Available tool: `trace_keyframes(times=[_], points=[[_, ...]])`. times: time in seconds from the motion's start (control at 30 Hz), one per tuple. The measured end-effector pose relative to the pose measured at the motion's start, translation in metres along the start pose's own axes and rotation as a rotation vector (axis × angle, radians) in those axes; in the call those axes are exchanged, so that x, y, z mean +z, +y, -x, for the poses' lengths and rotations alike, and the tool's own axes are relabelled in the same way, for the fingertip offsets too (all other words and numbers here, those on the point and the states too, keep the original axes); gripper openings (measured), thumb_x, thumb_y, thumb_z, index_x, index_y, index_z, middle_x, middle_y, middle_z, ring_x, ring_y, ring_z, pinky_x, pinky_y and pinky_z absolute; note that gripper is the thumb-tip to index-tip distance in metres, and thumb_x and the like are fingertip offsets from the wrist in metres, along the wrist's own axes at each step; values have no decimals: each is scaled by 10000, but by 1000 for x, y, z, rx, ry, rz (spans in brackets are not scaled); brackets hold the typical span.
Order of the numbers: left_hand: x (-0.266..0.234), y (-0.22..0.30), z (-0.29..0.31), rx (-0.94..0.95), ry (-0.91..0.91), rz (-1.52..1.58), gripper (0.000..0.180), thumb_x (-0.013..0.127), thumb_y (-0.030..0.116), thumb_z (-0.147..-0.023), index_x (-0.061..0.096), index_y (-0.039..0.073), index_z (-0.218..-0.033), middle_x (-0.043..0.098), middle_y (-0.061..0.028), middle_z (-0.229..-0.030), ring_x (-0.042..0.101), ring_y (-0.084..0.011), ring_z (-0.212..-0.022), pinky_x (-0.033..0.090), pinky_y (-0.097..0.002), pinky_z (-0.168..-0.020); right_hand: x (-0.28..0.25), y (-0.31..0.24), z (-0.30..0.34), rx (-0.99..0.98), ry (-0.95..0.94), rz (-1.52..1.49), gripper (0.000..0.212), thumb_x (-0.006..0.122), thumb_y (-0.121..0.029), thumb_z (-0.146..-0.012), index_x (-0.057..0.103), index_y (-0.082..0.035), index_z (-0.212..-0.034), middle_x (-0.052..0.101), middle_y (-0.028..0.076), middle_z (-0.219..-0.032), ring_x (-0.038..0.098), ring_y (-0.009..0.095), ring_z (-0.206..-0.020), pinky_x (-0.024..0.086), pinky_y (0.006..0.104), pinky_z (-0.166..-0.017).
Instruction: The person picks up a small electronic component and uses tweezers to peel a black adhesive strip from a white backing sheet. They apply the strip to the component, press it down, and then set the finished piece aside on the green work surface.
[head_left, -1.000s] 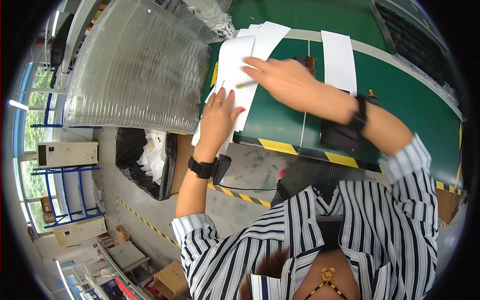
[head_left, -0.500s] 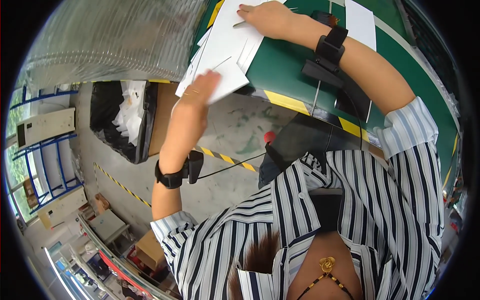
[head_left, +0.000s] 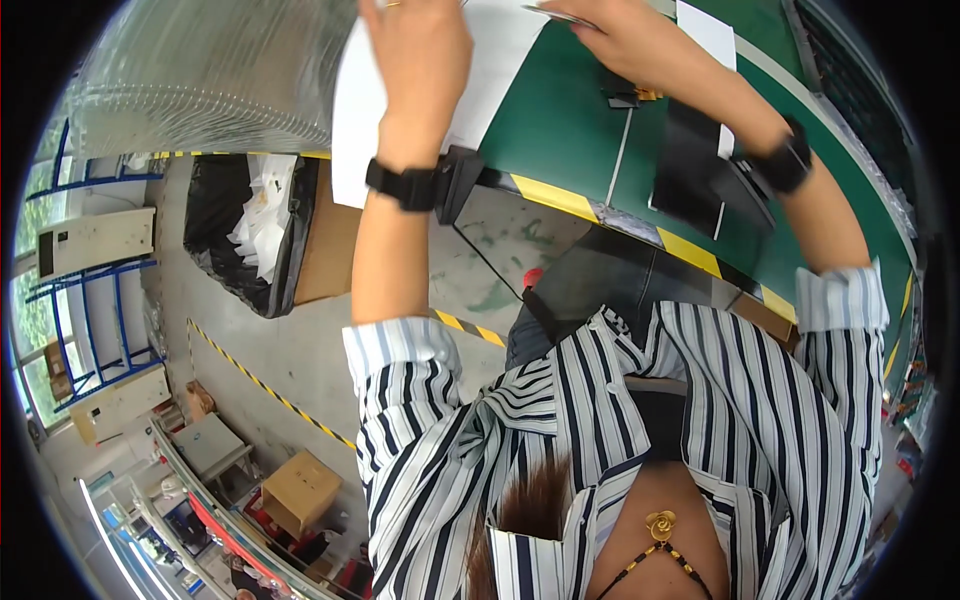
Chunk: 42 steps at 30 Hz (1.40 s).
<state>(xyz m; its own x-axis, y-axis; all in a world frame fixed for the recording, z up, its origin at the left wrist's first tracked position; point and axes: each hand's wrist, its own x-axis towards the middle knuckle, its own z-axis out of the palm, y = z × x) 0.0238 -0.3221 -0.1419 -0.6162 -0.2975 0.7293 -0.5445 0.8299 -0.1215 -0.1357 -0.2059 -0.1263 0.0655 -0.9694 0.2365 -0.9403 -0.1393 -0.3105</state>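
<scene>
My left hand (head_left: 425,55) lies over white sheets (head_left: 356,130) at the left part of the green table. Its fingertips run past the top edge of the view, so its grip is hidden. My right hand (head_left: 625,40) is closed on a thin, pointed metal tool (head_left: 560,15), whose exact kind I cannot make out. That tool sits just above the right side of the sheets. Both wrists wear black straps with small dark boxes.
On the green table (head_left: 545,120) lie a dark flat panel (head_left: 683,165), a small black-and-orange item (head_left: 630,95) and another white sheet (head_left: 708,35). Clear plastic sheeting (head_left: 230,80) stands at the left. Below it is a black-lined waste box (head_left: 290,240) with white scraps.
My left hand has moved up and right over the sheets. My right hand has shifted right with the tool, away from the sheets' middle. The sheets now hang further over the near edge.
</scene>
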Motion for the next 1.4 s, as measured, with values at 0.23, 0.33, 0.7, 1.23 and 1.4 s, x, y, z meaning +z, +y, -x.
trace_keyframes(times=[0.23, 0.33, 0.7, 1.23, 1.4], points=[[27, -8, 12, 8, -7, 228, 201, 513, 75, -816, 573, 0, -992, 603, -154, -934, 584, -263, -829, 452, -308, -729, -25, -59, 130, 24, -62, -335, 297, 419, -28, -828, 497, -28, -1114, 579, 154, -955, 573, 274, -833, 451, 316, -718], [14, 1, 14, -122, 128, 608, 203, 465, -25, -814, 582, -11, -979, 607, -129, -951, 580, -234, -816, 444, -281, -712, -31, -50, 159, 286, -66, -602, 271, 395, -87, -862, 508, -1, -1093, 587, 155, -918, 572, 219, -716, 449, 290, -623], [-12, 130, 45, 252, -284, 647, 132, 590, 34, -717, 582, 2, -845, 546, -106, -871, 536, -253, -774, 456, -333, -597, -21, 41, 187, 731, 610, -1136, 285, 390, -240, -912, 517, 15, -901, 587, 131, -876, 543, 124, -616, 444, 220, -535], [21, 99, 28, 189, -331, 369, 210, 626, 91, -727, 602, 38, -929, 571, -84, -892, 553, -228, -755, 464, -308, -608, -1, 54, 186, 714, 694, -1172, 196, 451, -155, -888, 517, 26, -919, 589, 146, -893, 589, 159, -679, 485, 241, -600], [20, 96, 28, 240, -287, 435, 155, 624, 60, -715, 590, 28, -863, 588, -77, -893, 564, -221, -762, 467, -297, -612, -2, 52, 188, 715, 693, -1165, 194, 452, -152, -888, 524, 26, -915, 592, 147, -890, 584, 150, -665, 477, 235, -584]])
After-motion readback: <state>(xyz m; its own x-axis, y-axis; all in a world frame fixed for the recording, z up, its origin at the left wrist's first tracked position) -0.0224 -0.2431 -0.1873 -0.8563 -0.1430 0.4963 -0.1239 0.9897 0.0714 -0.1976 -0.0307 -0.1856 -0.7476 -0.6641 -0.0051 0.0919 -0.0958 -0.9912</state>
